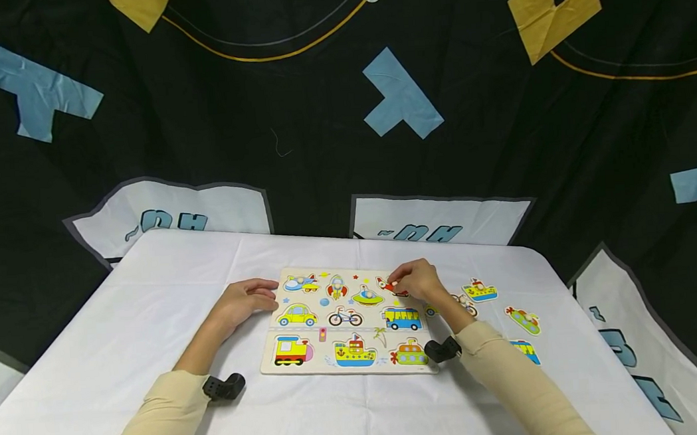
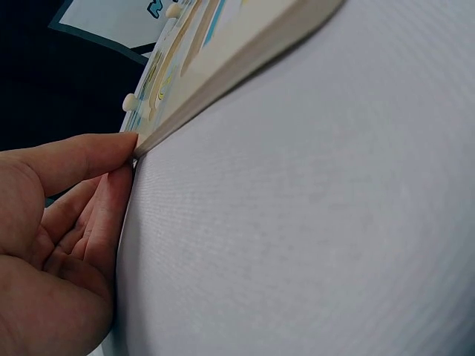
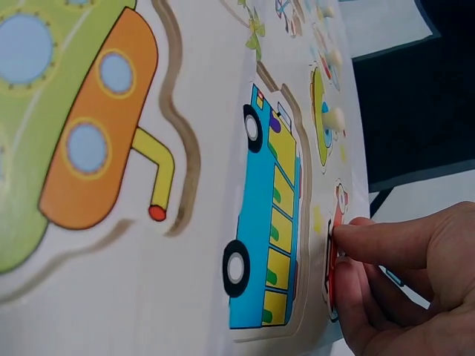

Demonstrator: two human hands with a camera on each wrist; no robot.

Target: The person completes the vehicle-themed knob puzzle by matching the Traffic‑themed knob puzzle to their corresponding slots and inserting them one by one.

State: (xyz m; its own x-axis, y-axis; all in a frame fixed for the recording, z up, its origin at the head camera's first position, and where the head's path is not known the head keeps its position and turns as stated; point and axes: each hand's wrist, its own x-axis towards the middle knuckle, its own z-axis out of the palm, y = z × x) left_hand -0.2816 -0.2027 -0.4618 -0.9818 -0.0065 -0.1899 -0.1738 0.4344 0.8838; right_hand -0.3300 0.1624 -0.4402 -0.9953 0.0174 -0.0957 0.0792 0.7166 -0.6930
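Observation:
A wooden puzzle board (image 1: 328,368) with vehicle pictures lies on the white table. My left hand (image 1: 243,305) is at its left side, fingertips touching the edge; in the left wrist view a fingertip (image 2: 122,150) meets the board's corner. At the upper right of the board, my right hand (image 1: 417,280) pinches a red helicopter piece (image 3: 338,215) between thumb and fingers, partly covering it. Whether that piece sits fully in its recess, I cannot tell. Knobbed plane (image 1: 300,283), rocket (image 1: 337,287) and flying saucer (image 1: 368,296) pieces lie in the top row.
Loose boat (image 1: 480,290), submarine (image 1: 523,320) and bus (image 1: 526,351) pieces lie right of the board. A bicycle piece (image 1: 465,305) is partly behind my right forearm. The white table (image 1: 313,419) ends at a dark patterned cloth (image 1: 315,166).

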